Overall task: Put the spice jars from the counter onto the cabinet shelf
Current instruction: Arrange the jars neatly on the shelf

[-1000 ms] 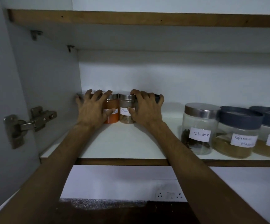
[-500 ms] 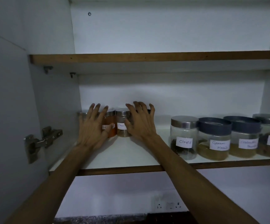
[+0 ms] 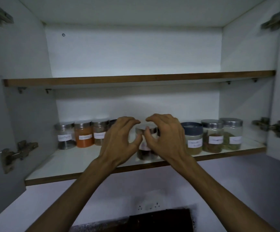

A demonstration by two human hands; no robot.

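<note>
An open white wall cabinet fills the view, its doors swung out to both sides, with a dark desk edge and a wall socket low in the frame. Two bare forearms rise from the bottom toward the lower shelf. The left hand and right hand curve in from either side of a steel-lidded jar that stands upright near the shelf's front edge — the fingers arched over its lid, thumbs close to the glass. Whether they actually press on the jar I cannot tell; the picture is blurred there.

Farther back on the left stand a pale jar, an orange jar and a tan jar, side by side, each upright with a white label. To the right sit a blue-lidded jar and two steel-lidded jars — all labelled, the writing too blurred to read. The upper shelf runs above.
</note>
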